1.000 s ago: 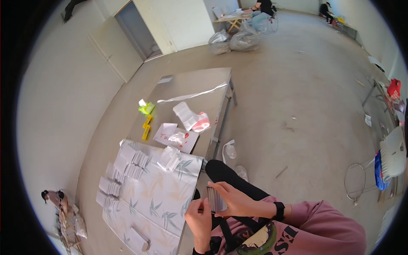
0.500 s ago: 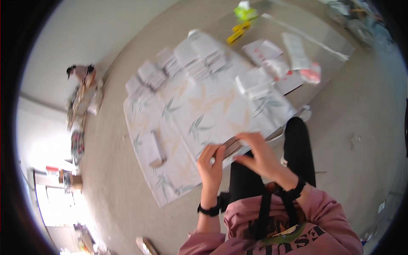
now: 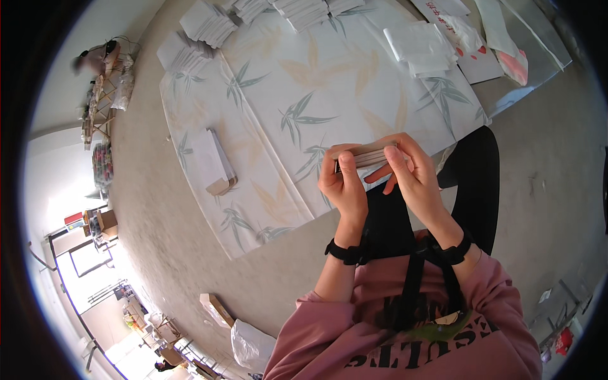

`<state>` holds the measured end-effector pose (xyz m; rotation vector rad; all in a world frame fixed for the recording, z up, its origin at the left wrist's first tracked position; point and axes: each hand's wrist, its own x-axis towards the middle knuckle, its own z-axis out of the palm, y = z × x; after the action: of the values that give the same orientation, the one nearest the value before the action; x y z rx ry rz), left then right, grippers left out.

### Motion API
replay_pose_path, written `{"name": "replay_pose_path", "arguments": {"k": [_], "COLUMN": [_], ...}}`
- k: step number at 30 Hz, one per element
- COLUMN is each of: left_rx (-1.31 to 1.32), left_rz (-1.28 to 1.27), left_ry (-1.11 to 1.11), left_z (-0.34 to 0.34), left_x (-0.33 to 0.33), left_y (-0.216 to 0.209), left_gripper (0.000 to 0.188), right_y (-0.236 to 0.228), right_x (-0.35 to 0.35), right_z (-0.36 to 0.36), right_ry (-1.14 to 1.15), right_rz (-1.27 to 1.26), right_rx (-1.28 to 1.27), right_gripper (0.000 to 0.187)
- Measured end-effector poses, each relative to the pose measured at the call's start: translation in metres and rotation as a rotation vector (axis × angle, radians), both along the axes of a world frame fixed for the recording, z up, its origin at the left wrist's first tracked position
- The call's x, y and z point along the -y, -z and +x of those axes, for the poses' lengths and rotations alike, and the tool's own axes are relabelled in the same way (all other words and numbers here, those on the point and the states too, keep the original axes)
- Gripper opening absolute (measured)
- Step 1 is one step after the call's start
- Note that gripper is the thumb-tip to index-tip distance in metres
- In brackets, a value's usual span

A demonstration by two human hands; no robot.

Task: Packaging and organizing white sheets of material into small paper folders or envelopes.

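Above my lap, at the table's near edge, a small stack of thin grey-brown pieces (image 3: 370,156) is gripped at both ends; they look like card or folded paper. My left hand (image 3: 345,187) is closed on its left end, thumb up on the near side. My right hand (image 3: 416,180) pinches the right end between thumb and fingers, other fingers curled below. A white tablecloth (image 3: 266,152) with leaf prints lies beneath and beyond. Left on it rests a narrow white bundle (image 3: 212,155) with a brown end. Several piles of folded white paper or packets (image 3: 206,24) line the far side.
White plastic bags (image 3: 421,49) lie at the far right, beside a printed white sheet (image 3: 478,63) and a clear plastic cover. A long box (image 3: 216,309) and a white bag (image 3: 252,344) are on the floor. Another person (image 3: 98,60) is at the far left.
My view has shifted, so the table sits higher in the picture. My right hand, more spread before, now pinches the stack's right end; my left hand keeps its hold.
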<state>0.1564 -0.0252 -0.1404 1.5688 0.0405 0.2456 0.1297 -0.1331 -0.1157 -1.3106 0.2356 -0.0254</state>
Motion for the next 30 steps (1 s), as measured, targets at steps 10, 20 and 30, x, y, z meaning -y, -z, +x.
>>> {"name": "replay_pose_path", "arguments": {"k": [10, 20, 30], "left_rx": [0.004, -0.015, 0.049], "left_rz": [0.086, -0.072, -0.139], "left_ry": [-0.191, -0.165, -0.182], "left_z": [-0.007, -0.006, -0.004], "left_x": [0.007, 0.0, -0.004], "left_y": [-0.003, 0.004, 0.011], "left_gripper": [0.03, 0.031, 0.034], "right_y": [0.016, 0.014, 0.004], "right_x": [-0.015, -0.022, -0.018], "right_z": [-0.007, -0.005, -0.01], "right_ry": [0.128, 0.147, 0.13], "right_rz": [-0.467, -0.296, -0.445], "right_rx": [0.101, 0.111, 0.124], "right_gripper": [0.017, 0.013, 0.013]}}
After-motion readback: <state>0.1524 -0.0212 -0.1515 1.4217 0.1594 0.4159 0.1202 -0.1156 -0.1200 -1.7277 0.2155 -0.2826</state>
